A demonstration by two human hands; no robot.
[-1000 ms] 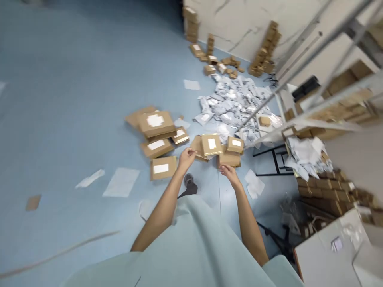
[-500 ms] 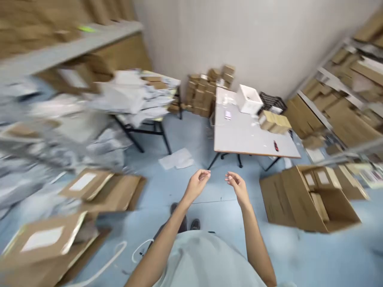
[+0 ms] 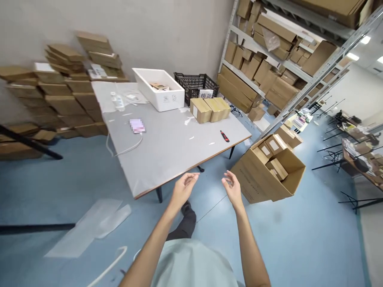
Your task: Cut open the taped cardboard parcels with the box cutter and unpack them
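Note:
My left hand (image 3: 183,188) is raised in front of me, just off the front edge of the grey table (image 3: 161,159). Its fingers are bent loosely and nothing is in them. My right hand (image 3: 232,189) hangs level with it over the floor, thumb and fingers apart, empty. It is nearest to the large open carton (image 3: 254,181), which holds several smaller boxes (image 3: 278,169). On the tabletop lie a red and black box cutter (image 3: 224,136), a row of taped cardboard boxes (image 3: 201,111) and a blurred-out phone-sized item (image 3: 137,126) with a white cable.
A white foam box (image 3: 167,99) and a black plastic crate (image 3: 188,92) stand at the table's back. Stacked cartons (image 3: 61,97) line the wall at left. Metal shelving (image 3: 269,56) rises at right. White sheets (image 3: 86,227) lie on the blue floor.
My view has swung right and come closer to the grey table. The paper-covered table and floor cartons at left have left the view. Both hands stay raised and empty.

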